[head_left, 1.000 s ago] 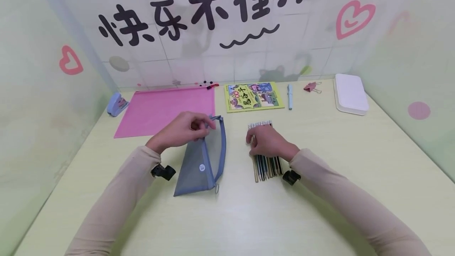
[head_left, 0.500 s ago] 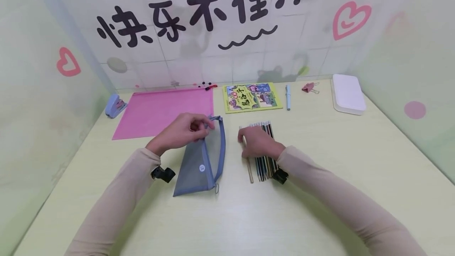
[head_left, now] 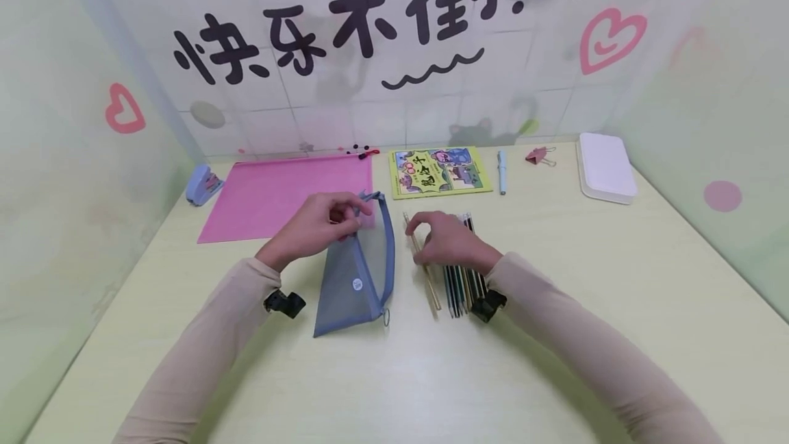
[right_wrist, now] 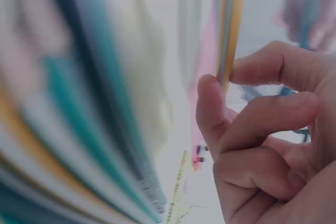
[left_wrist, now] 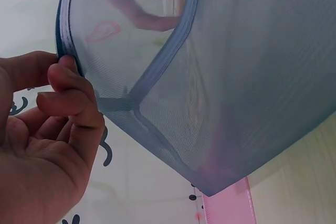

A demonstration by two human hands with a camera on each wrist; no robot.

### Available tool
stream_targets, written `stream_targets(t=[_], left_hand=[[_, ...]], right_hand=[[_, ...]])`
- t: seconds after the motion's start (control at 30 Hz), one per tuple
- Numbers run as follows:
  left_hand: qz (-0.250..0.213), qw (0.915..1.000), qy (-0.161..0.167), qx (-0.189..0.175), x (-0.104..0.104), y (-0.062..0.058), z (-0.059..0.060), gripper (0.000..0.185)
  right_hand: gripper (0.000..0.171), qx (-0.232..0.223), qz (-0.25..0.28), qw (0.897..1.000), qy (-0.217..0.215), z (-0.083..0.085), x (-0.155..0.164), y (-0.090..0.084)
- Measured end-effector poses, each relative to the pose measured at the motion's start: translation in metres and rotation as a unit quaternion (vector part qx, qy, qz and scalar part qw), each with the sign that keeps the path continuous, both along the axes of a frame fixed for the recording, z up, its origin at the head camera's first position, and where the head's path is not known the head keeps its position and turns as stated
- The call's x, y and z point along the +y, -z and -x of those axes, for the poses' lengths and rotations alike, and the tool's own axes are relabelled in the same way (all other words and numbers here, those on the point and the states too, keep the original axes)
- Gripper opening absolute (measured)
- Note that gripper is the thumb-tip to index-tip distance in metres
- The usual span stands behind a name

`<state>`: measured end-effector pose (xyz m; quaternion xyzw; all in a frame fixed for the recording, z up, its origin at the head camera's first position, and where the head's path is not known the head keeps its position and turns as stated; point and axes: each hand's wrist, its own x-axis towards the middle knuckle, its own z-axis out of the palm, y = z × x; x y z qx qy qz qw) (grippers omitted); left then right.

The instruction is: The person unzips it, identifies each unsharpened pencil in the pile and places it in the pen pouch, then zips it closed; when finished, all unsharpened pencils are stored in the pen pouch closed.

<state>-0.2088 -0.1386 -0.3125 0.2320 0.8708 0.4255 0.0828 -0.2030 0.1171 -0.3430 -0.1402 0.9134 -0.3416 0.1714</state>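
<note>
- Pouch (head_left: 357, 269): one, blue-grey see-through mesh with a blue zip band, a flat wedge with a small round white tag. Its long axis ran from the near tip, where a ring pull hung, away to the open mouth at the far end. It lay on the table (head_left: 555, 362) in front of the pink folder's near right corner.
- Left hand (head_left: 317, 225) pinched the rim of the mouth between thumb and curled fingers, lifting it; the left wrist view showed the fingertips (left_wrist: 68, 85) on the zip edge and the mesh hanging slack.
- Pencil (head_left: 422, 262): one, thin and yellowish, just right of the pouch, apart from it. It slanted, far end leaning toward the pouch, near end toward the person.
- Right hand (head_left: 446, 242) held that pencil, thumb and forefinger closed on the shaft, the other fingers curled; the right wrist view showed the pinch close up, blurred.
- Pencils (head_left: 465, 279): a row of dark and green ones side by side under the right hand, right of the single pencil, all lying near-to-far; too close-packed to count.
- Behind the pouch: one flat pink folder (head_left: 271, 194), smooth and rectangular.
- Right of the folder along the far edge: one picture book (head_left: 439, 171), one pale blue pen (head_left: 502, 171), one pink binder clip (head_left: 539, 155), one white box (head_left: 605, 168) with rounded corners.
- Left of the folder: one small lilac stapler (head_left: 202, 183).
</note>
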Motion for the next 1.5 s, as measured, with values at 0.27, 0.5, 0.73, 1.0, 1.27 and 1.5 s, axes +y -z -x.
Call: stream_targets(t=[0.27,0.5,0.73,1.0,1.27,1.5], left_hand=[[-0.027,0.9996,-0.009,-0.005,0.005,0.005,-0.001,0.024],[-0.029,0.9992,-0.026,-0.005,0.012,0.009,-0.002,0.025],[-0.043,0.9982,-0.04,0.015,0.017,0.01,-0.002,0.028],[-0.058,0.997,-0.044,0.026,0.02,0.018,-0.003,0.026],[-0.069,0.9966,-0.033,0.03,0.026,0.016,-0.007,0.026],[-0.063,0.9968,-0.039,0.03,0.023,0.015,-0.006,0.025]], right_hand=[[0.051,0.023,0.161,0.984,0.066,-0.002,-0.007,-0.011],[0.05,0.046,0.224,0.969,0.099,-0.006,-0.026,-0.002],[0.049,0.011,0.248,0.966,0.072,-0.018,-0.038,0.004],[0.051,0.007,0.225,0.972,0.065,-0.024,-0.043,0.002],[0.051,0.022,0.174,0.984,0.042,-0.024,-0.045,0.003],[0.051,0.027,0.137,0.99,0.015,-0.022,-0.038,-0.003]])
